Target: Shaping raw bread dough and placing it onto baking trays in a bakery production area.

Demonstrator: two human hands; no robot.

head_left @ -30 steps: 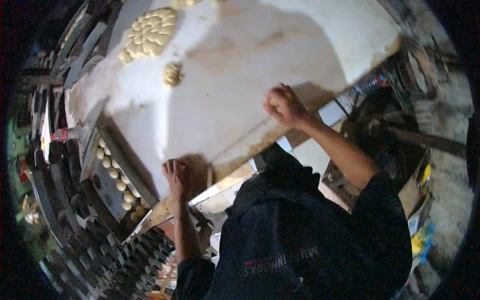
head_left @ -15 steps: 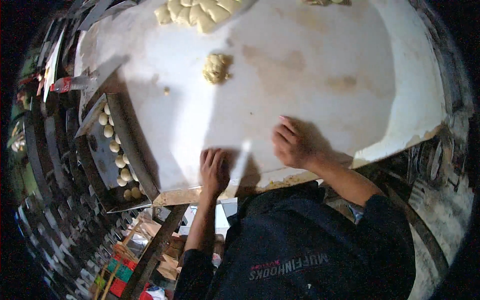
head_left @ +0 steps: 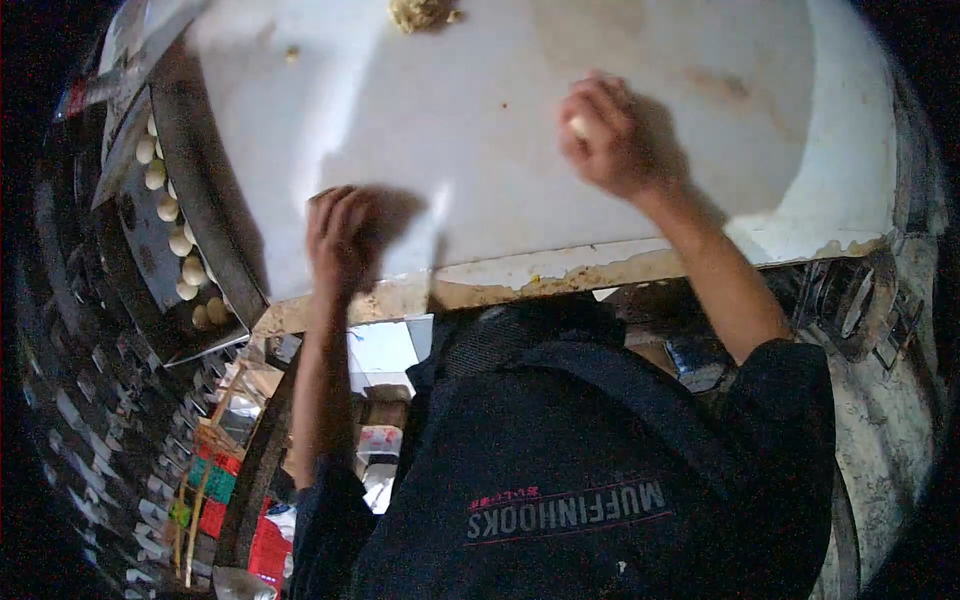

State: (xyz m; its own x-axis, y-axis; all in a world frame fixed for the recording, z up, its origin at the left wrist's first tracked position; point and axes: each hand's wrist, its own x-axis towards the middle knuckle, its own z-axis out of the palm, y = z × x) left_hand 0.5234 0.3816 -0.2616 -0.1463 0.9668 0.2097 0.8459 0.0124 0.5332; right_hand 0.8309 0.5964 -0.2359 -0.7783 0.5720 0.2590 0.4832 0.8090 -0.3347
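My right hand (head_left: 610, 140) is curled over the white tabletop (head_left: 470, 170), right of the middle. Between its bent fingers shows a pale bit of a dough ball (head_left: 579, 127). My left hand (head_left: 342, 232) is cupped palm down near the table's front edge, fingers bent together. Whatever lies under its palm is hidden. A lump of yellowish filling (head_left: 418, 14) sits at the far edge of the picture, with a small crumb (head_left: 292, 54) to its left. Round pale dough balls (head_left: 168, 208) lie in a line in a dark metal tray (head_left: 205, 175) at the left.
The tray stands at the table's left end, close to my left forearm. A plastic bottle (head_left: 88, 93) lies beyond it. The table's worn front edge (head_left: 480, 275) runs before my body. Below it are a white box (head_left: 383, 350) and red and green crates (head_left: 215, 485).
The view has tipped down, so the filling lump sits higher and the pile of dough pieces is out of frame. My hands are farther apart; a pale dough ball now shows in my right hand.
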